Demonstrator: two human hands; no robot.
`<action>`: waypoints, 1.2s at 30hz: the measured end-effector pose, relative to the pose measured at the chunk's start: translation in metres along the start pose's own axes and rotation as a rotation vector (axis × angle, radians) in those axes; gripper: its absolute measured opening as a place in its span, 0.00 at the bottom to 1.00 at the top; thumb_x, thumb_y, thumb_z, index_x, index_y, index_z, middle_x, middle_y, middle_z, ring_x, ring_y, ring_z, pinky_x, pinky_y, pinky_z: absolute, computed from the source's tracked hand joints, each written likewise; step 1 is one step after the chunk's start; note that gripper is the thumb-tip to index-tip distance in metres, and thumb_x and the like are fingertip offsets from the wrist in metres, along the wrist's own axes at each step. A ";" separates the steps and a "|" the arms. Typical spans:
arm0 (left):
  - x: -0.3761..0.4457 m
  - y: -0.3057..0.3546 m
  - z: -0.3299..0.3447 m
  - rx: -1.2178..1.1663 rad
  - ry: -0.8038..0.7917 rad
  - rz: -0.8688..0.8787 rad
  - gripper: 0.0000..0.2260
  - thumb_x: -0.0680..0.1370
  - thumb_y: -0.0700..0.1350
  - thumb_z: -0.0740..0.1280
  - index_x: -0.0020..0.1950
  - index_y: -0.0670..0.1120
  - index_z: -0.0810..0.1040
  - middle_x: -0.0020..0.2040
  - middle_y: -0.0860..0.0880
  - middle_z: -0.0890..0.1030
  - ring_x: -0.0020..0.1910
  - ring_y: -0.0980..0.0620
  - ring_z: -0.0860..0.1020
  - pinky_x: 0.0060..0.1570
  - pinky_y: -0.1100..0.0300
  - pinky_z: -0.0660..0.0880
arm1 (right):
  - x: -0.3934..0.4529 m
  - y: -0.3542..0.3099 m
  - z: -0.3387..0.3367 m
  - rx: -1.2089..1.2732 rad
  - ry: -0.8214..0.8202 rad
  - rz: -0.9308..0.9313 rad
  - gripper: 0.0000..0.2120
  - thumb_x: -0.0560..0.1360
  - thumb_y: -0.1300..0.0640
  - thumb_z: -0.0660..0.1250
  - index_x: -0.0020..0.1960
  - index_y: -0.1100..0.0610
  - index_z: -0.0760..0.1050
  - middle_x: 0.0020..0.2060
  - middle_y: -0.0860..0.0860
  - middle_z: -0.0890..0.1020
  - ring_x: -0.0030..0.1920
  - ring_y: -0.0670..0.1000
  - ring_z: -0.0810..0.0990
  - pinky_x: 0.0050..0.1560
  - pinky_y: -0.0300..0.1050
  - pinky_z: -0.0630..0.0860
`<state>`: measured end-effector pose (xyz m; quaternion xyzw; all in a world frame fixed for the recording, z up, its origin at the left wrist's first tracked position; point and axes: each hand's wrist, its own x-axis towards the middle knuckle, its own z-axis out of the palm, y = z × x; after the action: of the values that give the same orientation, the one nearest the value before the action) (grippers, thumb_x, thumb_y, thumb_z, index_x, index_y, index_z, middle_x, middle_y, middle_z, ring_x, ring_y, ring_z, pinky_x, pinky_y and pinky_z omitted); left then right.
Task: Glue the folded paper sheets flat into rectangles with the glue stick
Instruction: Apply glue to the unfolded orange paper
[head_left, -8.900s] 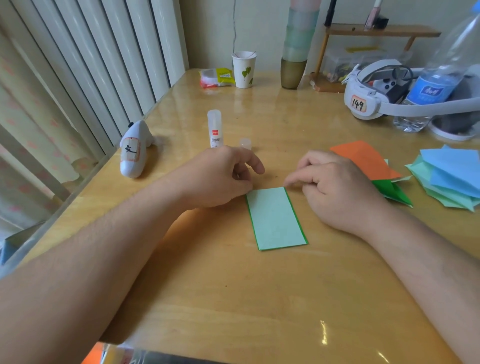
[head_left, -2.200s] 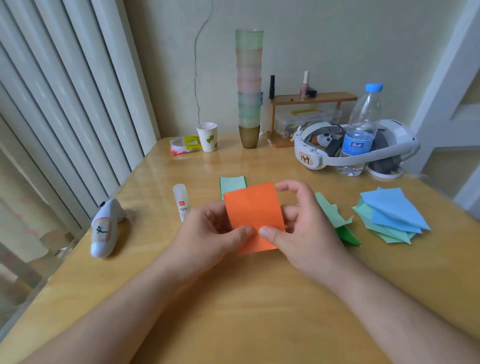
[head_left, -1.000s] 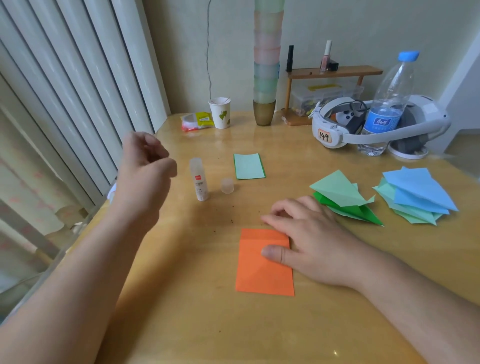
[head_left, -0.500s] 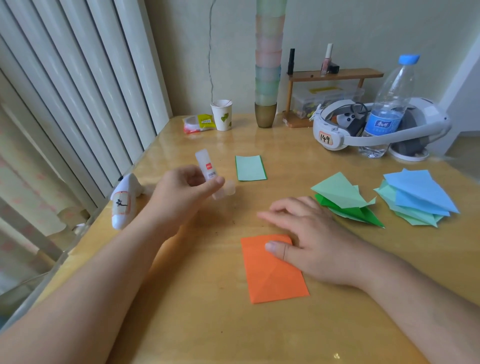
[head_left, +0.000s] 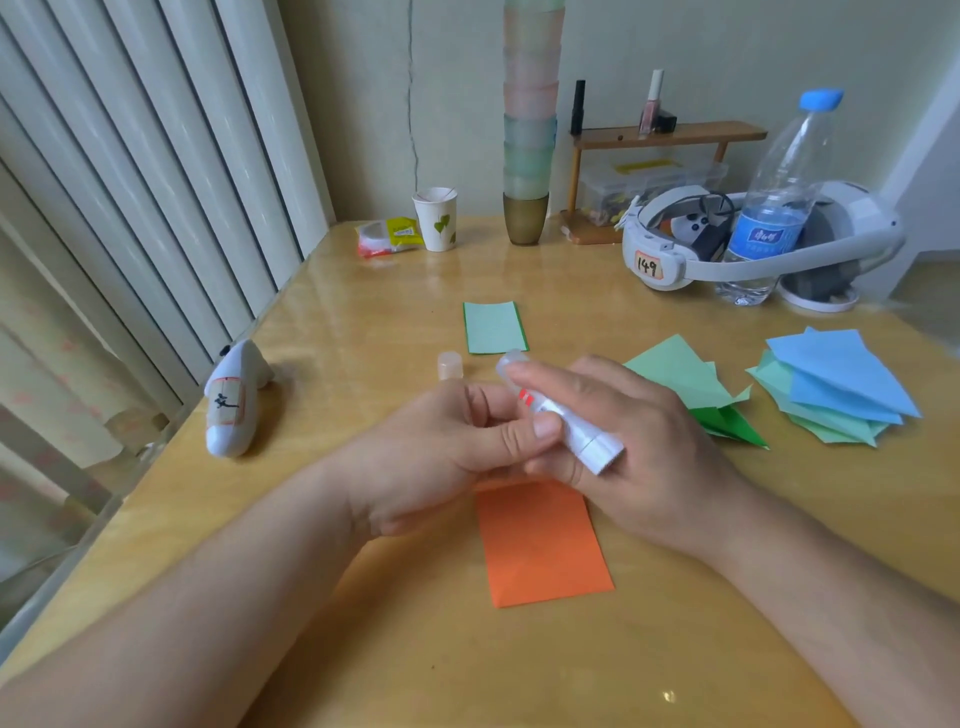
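Holding: left hand (head_left: 447, 447) is gripping the glue stick (head_left: 558, 410), thumb clamped on the tube, fingers curled round it
Glue stick: tilting up over the table (head_left: 363, 649), open end pointing away toward the wall (looks uncapped)
Right hand: right hand (head_left: 639, 457) is sitting right behind the stick, index finger lying along the top of the tube, other fingers loosely bent under it; can't tell how tightly it's holding
Orange sheet: orange sheet (head_left: 540, 545) is lying flat on the table just under both hands, folded into a rectangle, far edge hiding under them
Cap: cap (head_left: 450, 365) is standing on the table just past the left hand
Done one: green rectangle (head_left: 494, 327) is lying flat farther back
Waiting: green folds (head_left: 685, 379) and a blue-green pile (head_left: 836, 384) are sitting off to the right, well apart from the orange sheet
Left edge: white controller (head_left: 231, 400) is lying near the table edge
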<state>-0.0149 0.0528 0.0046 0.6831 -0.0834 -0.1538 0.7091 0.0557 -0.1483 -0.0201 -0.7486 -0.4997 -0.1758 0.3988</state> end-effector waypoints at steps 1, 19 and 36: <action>-0.003 0.005 -0.003 0.181 0.039 0.009 0.13 0.82 0.49 0.69 0.53 0.39 0.83 0.48 0.50 0.85 0.51 0.55 0.81 0.56 0.62 0.76 | 0.000 0.000 -0.002 0.012 0.032 0.029 0.26 0.79 0.41 0.70 0.75 0.48 0.74 0.57 0.48 0.81 0.53 0.45 0.81 0.53 0.38 0.77; 0.001 -0.013 -0.040 1.180 0.270 -0.125 0.21 0.63 0.71 0.72 0.39 0.57 0.73 0.44 0.56 0.74 0.50 0.53 0.71 0.55 0.52 0.73 | 0.044 -0.017 -0.014 0.694 -0.176 0.894 0.12 0.77 0.51 0.68 0.38 0.54 0.82 0.26 0.50 0.67 0.31 0.51 0.73 0.37 0.46 0.71; -0.003 -0.014 -0.051 1.258 0.195 -0.159 0.28 0.62 0.75 0.73 0.47 0.60 0.66 0.51 0.58 0.68 0.55 0.52 0.67 0.60 0.55 0.70 | 0.039 -0.016 0.032 0.208 -0.194 0.720 0.19 0.75 0.41 0.72 0.37 0.54 0.74 0.25 0.44 0.78 0.27 0.46 0.73 0.34 0.47 0.71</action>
<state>-0.0021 0.1015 -0.0119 0.9836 -0.0417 -0.0648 0.1633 0.0545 -0.0971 -0.0078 -0.8448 -0.2553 0.0988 0.4598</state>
